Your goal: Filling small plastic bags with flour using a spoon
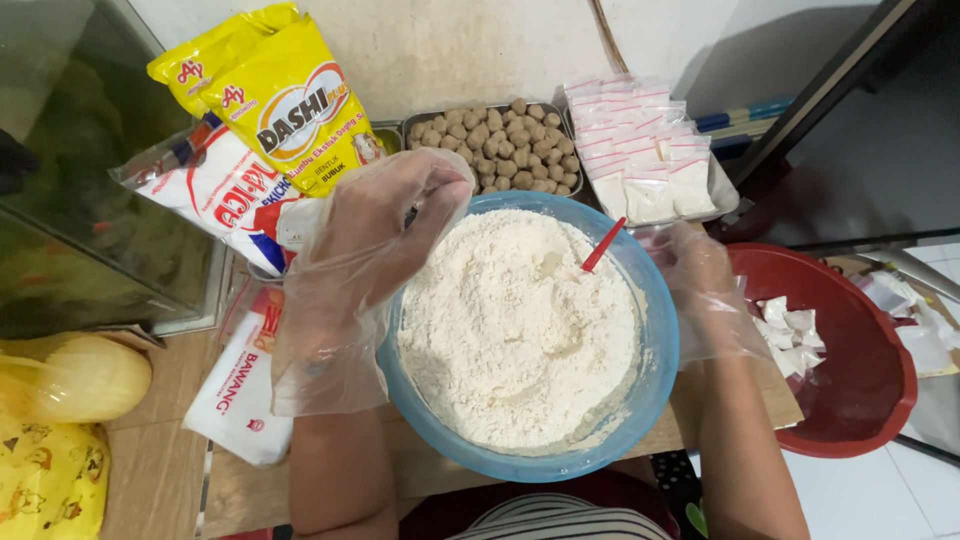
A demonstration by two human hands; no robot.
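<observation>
Blue bowl (655,375) of flour (515,325) sits right in front of me on the wooden surface (720,425), heaped nearly to the rim. My left hand (375,245), in a loose plastic glove, hovers over the bowl's left edge with fingers pinched shut on something small I can't make out. My right hand (705,290) rests on the right rim, fingers curled against it, beside a red spoon handle (603,245) poking out of the flour. Tip, I reckon: sprinkle low and steady the bowl so nothing puffs over.
</observation>
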